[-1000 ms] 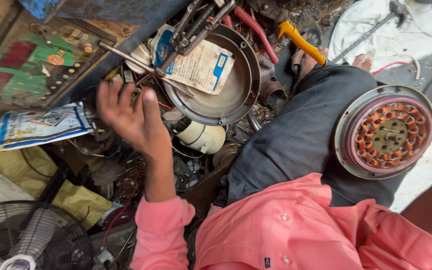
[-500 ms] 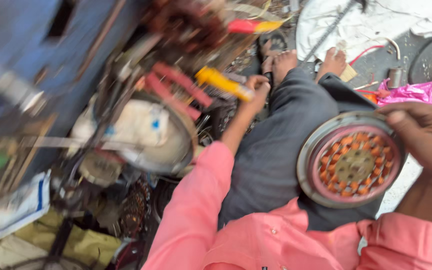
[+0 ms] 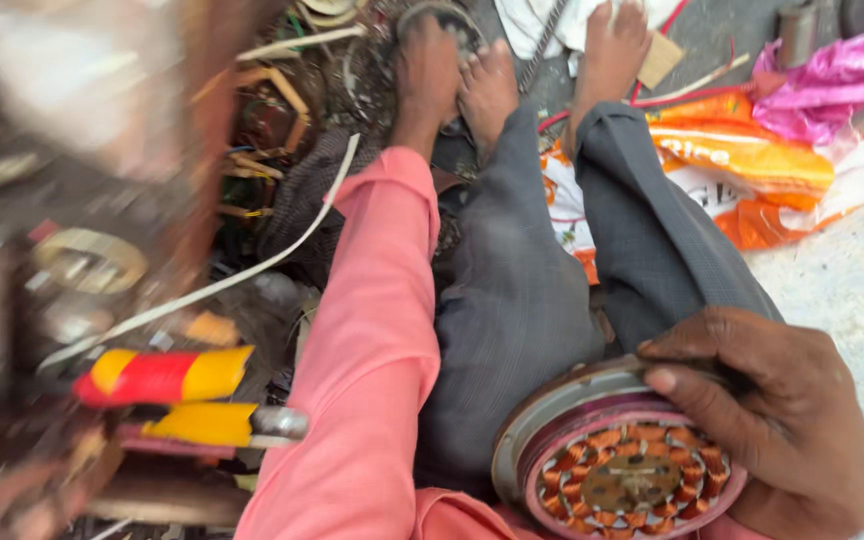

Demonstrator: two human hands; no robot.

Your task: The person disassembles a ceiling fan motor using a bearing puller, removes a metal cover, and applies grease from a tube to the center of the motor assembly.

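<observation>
Holding the round fan motor (image 3: 620, 470) on the lap, the right hand (image 3: 772, 420) wraps its fingers tight around the rim. The left hand (image 3: 430, 70) reaches far out into a pile of metal junk (image 3: 342, 70) by the feet; I cannot tell if it grips anything.

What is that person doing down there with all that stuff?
A person in a pink shirt sits on the ground with a round motor part full of copper coils resting on their lap. Their right hand grips its rim. Their left hand reaches out into a messy pile of wires and metal bits near their bare feet. Yellow and red tool handles lie beside them, blurry.
</observation>
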